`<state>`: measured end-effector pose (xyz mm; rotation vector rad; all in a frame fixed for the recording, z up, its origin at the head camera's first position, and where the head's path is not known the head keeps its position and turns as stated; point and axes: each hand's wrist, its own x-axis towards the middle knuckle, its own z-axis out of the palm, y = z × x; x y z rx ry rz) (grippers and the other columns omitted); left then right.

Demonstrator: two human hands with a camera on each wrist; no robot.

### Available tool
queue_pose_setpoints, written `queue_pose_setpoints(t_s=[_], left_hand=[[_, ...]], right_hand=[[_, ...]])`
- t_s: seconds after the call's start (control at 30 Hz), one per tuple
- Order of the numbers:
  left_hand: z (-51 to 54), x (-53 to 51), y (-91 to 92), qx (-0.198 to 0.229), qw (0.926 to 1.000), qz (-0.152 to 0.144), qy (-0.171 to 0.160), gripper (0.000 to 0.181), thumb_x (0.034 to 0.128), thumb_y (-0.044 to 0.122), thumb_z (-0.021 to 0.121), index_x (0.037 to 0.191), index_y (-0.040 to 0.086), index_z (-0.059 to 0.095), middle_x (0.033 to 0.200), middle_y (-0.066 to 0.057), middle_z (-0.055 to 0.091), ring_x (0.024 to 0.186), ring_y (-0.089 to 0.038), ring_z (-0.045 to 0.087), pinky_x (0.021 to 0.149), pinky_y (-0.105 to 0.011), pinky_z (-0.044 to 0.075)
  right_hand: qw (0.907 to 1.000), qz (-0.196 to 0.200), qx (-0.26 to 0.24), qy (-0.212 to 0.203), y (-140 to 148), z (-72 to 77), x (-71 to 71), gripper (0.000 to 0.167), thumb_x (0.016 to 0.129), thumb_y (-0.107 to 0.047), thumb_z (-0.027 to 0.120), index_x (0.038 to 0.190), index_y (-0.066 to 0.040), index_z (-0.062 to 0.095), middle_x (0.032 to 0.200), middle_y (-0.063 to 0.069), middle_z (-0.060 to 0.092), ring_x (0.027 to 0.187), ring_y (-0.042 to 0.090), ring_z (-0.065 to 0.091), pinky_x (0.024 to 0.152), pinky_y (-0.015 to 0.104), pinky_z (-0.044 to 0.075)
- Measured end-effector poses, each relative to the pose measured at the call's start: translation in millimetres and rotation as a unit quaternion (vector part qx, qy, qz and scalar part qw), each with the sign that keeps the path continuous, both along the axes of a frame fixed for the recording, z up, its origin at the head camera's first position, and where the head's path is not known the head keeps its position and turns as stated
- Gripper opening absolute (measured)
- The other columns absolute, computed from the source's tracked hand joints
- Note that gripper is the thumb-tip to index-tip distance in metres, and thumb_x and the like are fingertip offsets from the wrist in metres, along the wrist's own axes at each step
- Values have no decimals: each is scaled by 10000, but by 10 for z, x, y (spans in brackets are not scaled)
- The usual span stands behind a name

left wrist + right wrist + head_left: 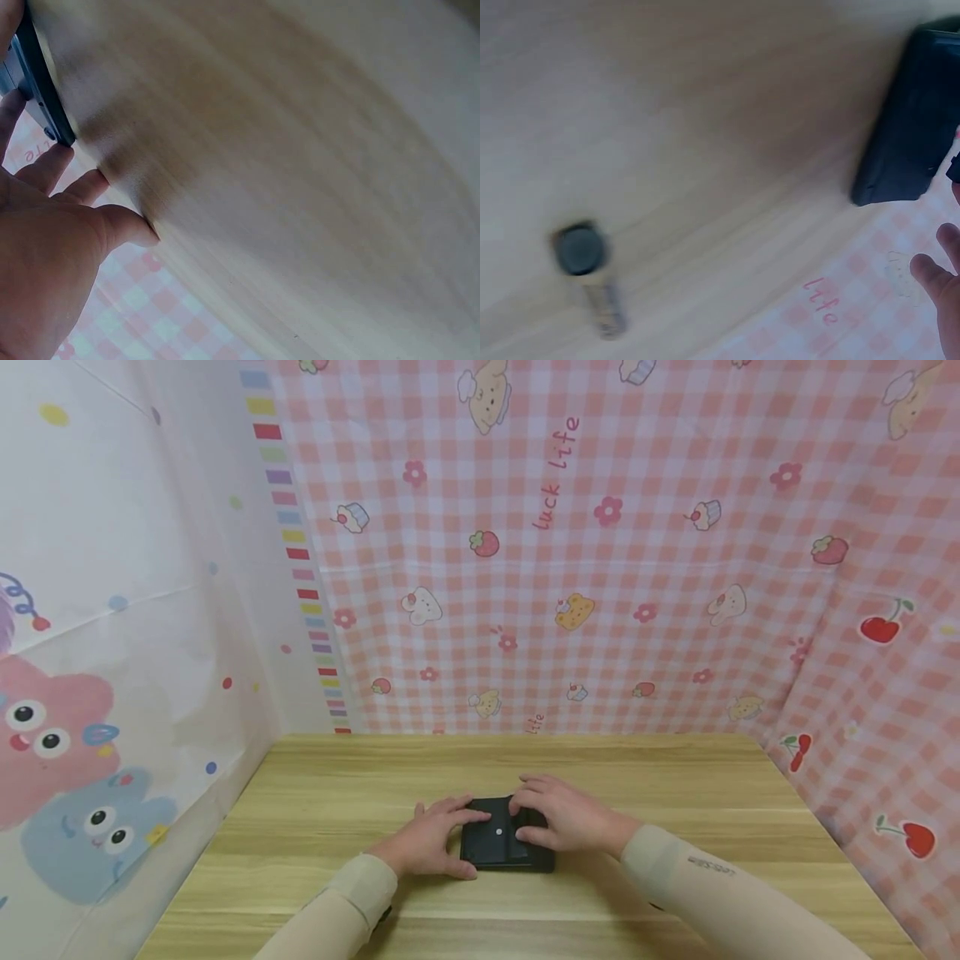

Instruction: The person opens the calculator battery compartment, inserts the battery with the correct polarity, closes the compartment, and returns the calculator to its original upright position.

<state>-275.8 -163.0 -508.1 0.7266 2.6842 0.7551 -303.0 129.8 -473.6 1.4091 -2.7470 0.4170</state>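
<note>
A black wallet with a small silver snap button lies on the wooden table in the head view. On its left side rests the left hand, fingers spread; the index finger lies on the top face and the thumb at the near edge. At the wallet's right part, the right hand pinches a dark raised flap between thumb and index finger. The left wrist view shows only a corner of the wallet beside the left hand. In the right wrist view, the wallet stands above the partly cropped right hand.
Wooden table surface surrounds the wallet. A pink checked cloth hangs behind it and at the right, a white cartoon cloth at the left. A blurred dark round thing with a tan strip appears in the right wrist view.
</note>
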Motion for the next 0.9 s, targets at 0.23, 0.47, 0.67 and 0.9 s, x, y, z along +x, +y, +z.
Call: queue_pose_setpoints(t_s=[0.23, 0.47, 0.67, 0.9], left_hand=[[-10, -12, -10, 50, 9999, -51, -71, 823, 866, 488, 884, 1585, 320, 523, 1761, -141, 296, 1633, -455, 242, 1215, -861, 71], [-8, -2, -10, 41, 10000, -72, 3, 819, 863, 478, 889, 1580, 303, 532, 1756, -149, 305, 1626, -443, 268, 1210, -865, 84], [5, 11, -2, 42, 10000, -48, 28, 816, 861, 463, 895, 1576, 295, 540, 1752, -152, 313, 1624, -452, 269, 1212, -862, 90], [20, 20, 3, 47, 10000, -51, 20, 822, 863, 462, 893, 1583, 297, 531, 1752, -158, 308, 1623, -467, 263, 1213, -861, 90]], right_hand=[[9996, 196, -146, 108, -146, 104, 14, 293, 1030, -376, 726, 1244, -177, 707, 1317, 10, 722, 1479, 402, 539, 1194, 570, 480], [9968, -396, -672, 164, -254, 108, 99, 260, 996, -350, 765, 1183, -174, 729, 1258, 81, 733, 1373, 436, 623, 1089, 579, 561], [9781, -1684, -1168, -365, -394, 182, 215, 235, 965, -328, 796, 1116, -155, 744, 1124, 69, 759, 1048, 274, 724, 869, 467, 622], [9505, -2637, -1175, -1147, -433, 281, 274, 196, 949, -370, 800, 1042, -207, 744, 1087, 50, 774, 902, 164, 678, 775, 400, 578]])
